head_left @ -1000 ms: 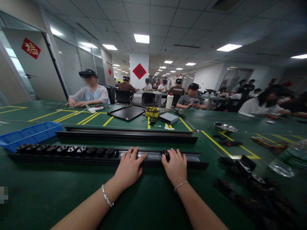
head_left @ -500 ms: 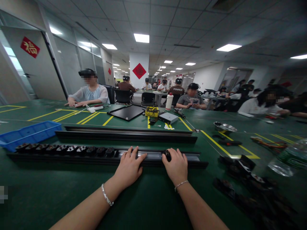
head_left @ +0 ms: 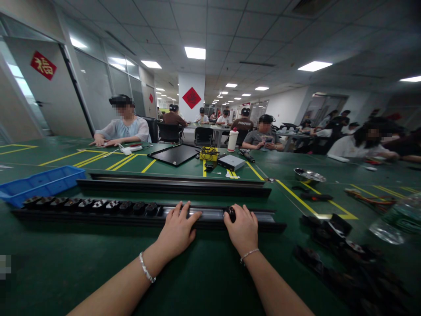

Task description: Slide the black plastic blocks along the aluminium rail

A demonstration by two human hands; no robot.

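Observation:
A long black track rail (head_left: 210, 214) lies across the table before me, with a shiny inner channel. Along its left part sits a row of several black socket-like modules (head_left: 125, 207), side by side. My left hand (head_left: 177, 230) rests on the rail just right of that row, fingers spread, with no object visible in it. Farther right, my right hand (head_left: 245, 228) is closed around a small rounded black module (head_left: 231, 214) at the channel. The fingers partly cover this module, so I cannot tell whether it is seated.
Behind lies a second black rail (head_left: 177, 188). At left stands a blue bin (head_left: 42, 185). On the right are a pile of black parts (head_left: 345, 250), a plastic bottle (head_left: 393, 221) and a metal bowl (head_left: 309, 175). Co-workers sit across the green table (head_left: 98, 267).
Hardly anything differs. The view has shifted very slightly; both hands keep their places on the rail, and the right one still holds the black module.

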